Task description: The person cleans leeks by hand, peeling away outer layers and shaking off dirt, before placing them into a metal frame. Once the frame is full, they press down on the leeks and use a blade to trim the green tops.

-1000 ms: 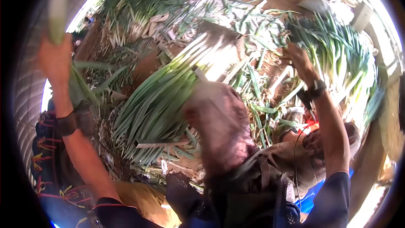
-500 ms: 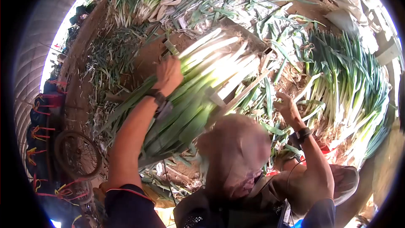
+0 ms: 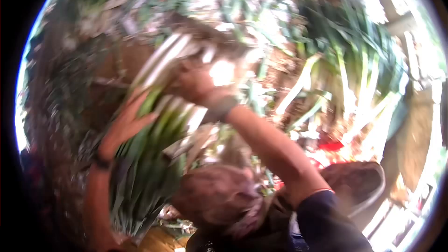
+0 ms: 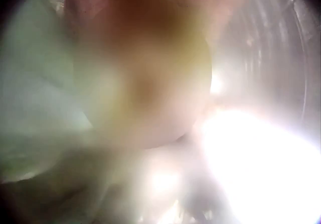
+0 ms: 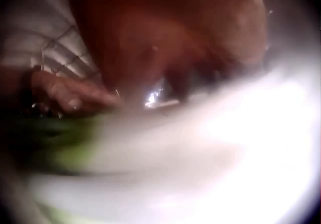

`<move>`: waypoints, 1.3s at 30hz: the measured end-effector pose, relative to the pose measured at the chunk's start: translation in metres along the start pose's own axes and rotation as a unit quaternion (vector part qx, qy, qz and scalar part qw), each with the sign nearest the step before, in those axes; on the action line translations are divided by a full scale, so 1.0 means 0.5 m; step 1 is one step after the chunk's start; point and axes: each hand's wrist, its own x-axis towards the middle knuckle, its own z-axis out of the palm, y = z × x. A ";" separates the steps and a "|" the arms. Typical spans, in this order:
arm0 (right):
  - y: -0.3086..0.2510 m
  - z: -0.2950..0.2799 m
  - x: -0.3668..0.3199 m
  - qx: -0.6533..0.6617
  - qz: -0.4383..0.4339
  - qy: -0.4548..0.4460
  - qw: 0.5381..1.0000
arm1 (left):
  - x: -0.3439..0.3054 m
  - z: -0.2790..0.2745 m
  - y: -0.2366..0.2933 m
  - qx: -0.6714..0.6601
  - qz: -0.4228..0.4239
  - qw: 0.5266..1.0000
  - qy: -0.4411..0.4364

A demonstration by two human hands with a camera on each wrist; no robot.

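Grip of the left hand is extended, fingers straight and thumb spread, at the left edge of the leek pile. Right hand is blurred over the pile's white stems; whether it grasps any cannot be told. Pile lies beneath both hands, green leaves toward the wearer. Second leek heap lies well apart, to the right.

- In the head view, no text, label or number can be read.
- In both wrist views, also no writing is readable.
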 end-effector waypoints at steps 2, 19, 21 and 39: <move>0.006 -0.002 -0.020 -0.107 -0.058 0.079 0.989 | -0.034 0.036 0.019 0.176 -0.010 0.984 0.018; 0.501 -0.331 -0.605 -0.316 0.391 0.234 0.832 | 0.000 0.078 -0.025 0.196 0.019 0.976 0.091; 0.624 -0.380 -0.721 -0.407 0.465 0.273 0.737 | -0.001 0.077 -0.019 0.199 0.035 0.975 0.096; 0.673 -0.502 -0.810 -0.006 0.554 0.224 0.802 | -0.001 0.065 0.007 0.216 0.012 0.973 0.077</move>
